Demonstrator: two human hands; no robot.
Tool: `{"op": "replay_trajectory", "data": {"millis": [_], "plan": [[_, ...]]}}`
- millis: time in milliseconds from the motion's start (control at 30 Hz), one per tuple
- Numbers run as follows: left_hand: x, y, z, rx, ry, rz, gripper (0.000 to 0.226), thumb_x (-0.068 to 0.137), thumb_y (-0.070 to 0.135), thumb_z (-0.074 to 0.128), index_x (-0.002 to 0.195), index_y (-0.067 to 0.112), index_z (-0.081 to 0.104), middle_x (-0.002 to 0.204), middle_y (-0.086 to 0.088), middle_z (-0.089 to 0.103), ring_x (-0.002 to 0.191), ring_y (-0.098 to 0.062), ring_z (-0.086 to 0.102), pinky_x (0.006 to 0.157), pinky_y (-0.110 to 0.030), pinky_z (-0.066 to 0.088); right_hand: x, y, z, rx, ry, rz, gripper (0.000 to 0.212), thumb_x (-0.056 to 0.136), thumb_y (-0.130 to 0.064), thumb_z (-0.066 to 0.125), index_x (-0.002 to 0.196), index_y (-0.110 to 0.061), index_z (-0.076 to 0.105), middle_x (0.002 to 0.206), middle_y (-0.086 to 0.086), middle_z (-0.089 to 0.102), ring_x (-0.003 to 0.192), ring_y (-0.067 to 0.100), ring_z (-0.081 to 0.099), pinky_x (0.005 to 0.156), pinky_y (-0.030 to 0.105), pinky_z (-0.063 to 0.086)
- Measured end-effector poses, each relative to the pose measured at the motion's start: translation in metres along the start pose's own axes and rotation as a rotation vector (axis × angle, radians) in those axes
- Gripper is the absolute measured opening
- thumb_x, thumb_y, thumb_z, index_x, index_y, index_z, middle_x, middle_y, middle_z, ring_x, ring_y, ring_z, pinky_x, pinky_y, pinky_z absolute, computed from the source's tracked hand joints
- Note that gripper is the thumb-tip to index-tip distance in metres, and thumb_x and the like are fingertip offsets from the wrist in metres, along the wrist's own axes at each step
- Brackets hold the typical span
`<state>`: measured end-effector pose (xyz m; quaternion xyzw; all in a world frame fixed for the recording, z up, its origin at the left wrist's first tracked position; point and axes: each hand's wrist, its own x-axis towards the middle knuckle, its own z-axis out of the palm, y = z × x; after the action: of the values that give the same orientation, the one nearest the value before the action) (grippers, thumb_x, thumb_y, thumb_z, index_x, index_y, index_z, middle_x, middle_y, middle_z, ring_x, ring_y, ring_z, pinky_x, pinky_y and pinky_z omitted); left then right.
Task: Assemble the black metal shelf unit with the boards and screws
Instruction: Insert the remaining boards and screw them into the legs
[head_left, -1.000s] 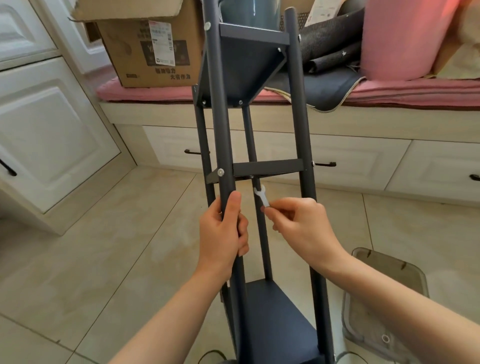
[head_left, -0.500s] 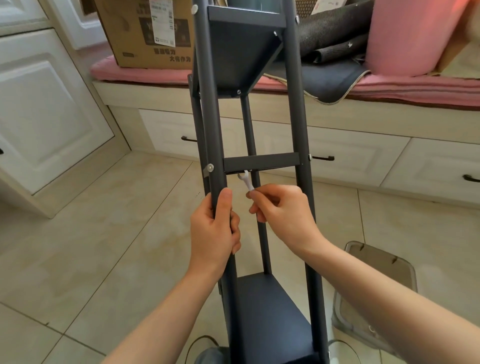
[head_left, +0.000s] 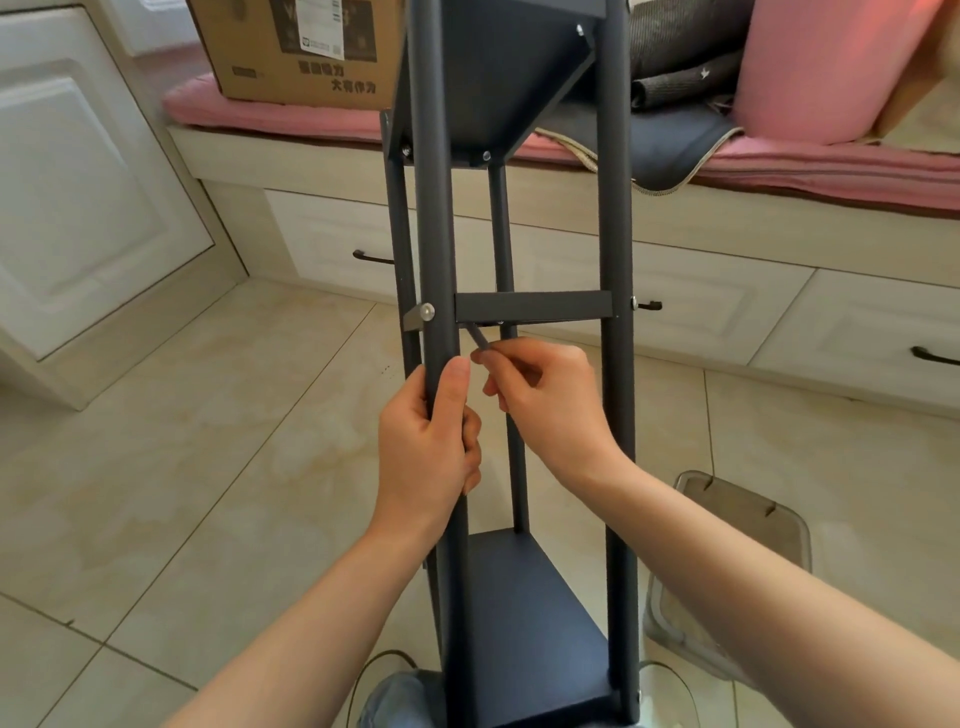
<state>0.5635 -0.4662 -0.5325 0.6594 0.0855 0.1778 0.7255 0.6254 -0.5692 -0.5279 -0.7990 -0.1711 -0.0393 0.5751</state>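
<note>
left hand (head_left: 426, 447) grips 1 post (head_left: 434, 218) | right hand (head_left: 545, 400) fingers pinch 1 wrench (head_left: 479, 338) | boards (head_left: 519, 623): 2

A home, prob. a bedroom or living rm w/ a built-in window seat (head_left: 571, 176). The seat is the giveaway: cream panelled base, drawers (head_left: 691, 306) under it w/ dark pull handles, pink cushion pad (head_left: 831, 171) laid along its top. On the pad, left end: a cardboard box (head_left: 296, 52) w/ shipping label. Right end: a big pink pillow (head_left: 821, 67), w/ dark folded mats (head_left: 675, 67) just beside it. Left of the seat: white panelled cabinet door (head_left: 88, 208), same domestic style. In front of the seat: glossy beige floor tiles (head_left: 208, 467), w/ a clear plastic tub (head_left: 753, 519) on them.
</note>
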Motion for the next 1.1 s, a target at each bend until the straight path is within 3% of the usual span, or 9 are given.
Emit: {"op": "replay_trajectory", "data": {"millis": [300, 700, 833, 933, 1100], "plan": [[-0.003, 0.002, 0.006, 0.012, -0.007, -0.003, 0.03, 0.085, 0.057, 0.054, 0.065, 0.036, 0.06, 0.056, -0.005, 0.045, 0.037, -0.014, 0.038, 0.033, -0.024, 0.034, 0.001, 0.003, 0.0, 0.064, 0.037, -0.004, 0.017, 0.098, -0.018, 0.059, 0.107, -0.017, 0.073, 0.079, -0.008, 0.069, 0.076, 0.007, 0.065, 0.075, 0.024, 0.057], [-0.005, 0.002, 0.005, 0.055, 0.021, -0.001, 0.031, 0.092, 0.051, 0.051, 0.07, 0.031, 0.059, 0.054, -0.004, 0.047, 0.038, -0.014, 0.04, 0.034, -0.024, 0.036, 0.004, 0.016, 0.012, -0.009, 0.104, -0.233, 0.013, 0.095, -0.011, 0.063, 0.1, -0.008, 0.075, 0.077, -0.006, 0.068, 0.072, 0.005, 0.065, 0.068, 0.01, 0.052], [-0.004, 0.0, 0.006, 0.063, 0.021, 0.013, 0.031, 0.091, 0.052, 0.051, 0.069, 0.033, 0.061, 0.053, -0.001, 0.048, 0.037, -0.014, 0.041, 0.034, -0.024, 0.036, 0.009, 0.021, 0.02, 0.05, 0.122, -0.232, 0.012, 0.095, -0.011, 0.063, 0.096, -0.007, 0.075, 0.081, 0.001, 0.073, 0.072, 0.008, 0.068, 0.071, 0.02, 0.057], [-0.003, -0.002, 0.006, 0.054, 0.027, 0.016, 0.033, 0.09, 0.052, 0.051, 0.079, 0.023, 0.061, 0.053, -0.002, 0.047, 0.036, -0.014, 0.04, 0.033, -0.025, 0.036, 0.014, 0.026, 0.025, 0.07, 0.132, -0.248, 0.013, 0.095, -0.009, 0.063, 0.095, -0.004, 0.075, 0.081, 0.004, 0.074, 0.074, 0.009, 0.07, 0.073, 0.026, 0.058], [-0.003, -0.005, 0.006, 0.054, 0.033, 0.025, 0.046, 0.089, 0.055, 0.051, 0.086, 0.009, 0.056, 0.052, -0.004, 0.047, 0.037, -0.016, 0.04, 0.034, -0.024, 0.036, 0.02, 0.031, 0.03, 0.046, 0.188, -0.301, 0.011, 0.092, -0.006, 0.066, 0.087, -0.001, 0.074, 0.074, 0.002, 0.073, 0.071, -0.005, 0.065, 0.07, 0.009, 0.05]]}}
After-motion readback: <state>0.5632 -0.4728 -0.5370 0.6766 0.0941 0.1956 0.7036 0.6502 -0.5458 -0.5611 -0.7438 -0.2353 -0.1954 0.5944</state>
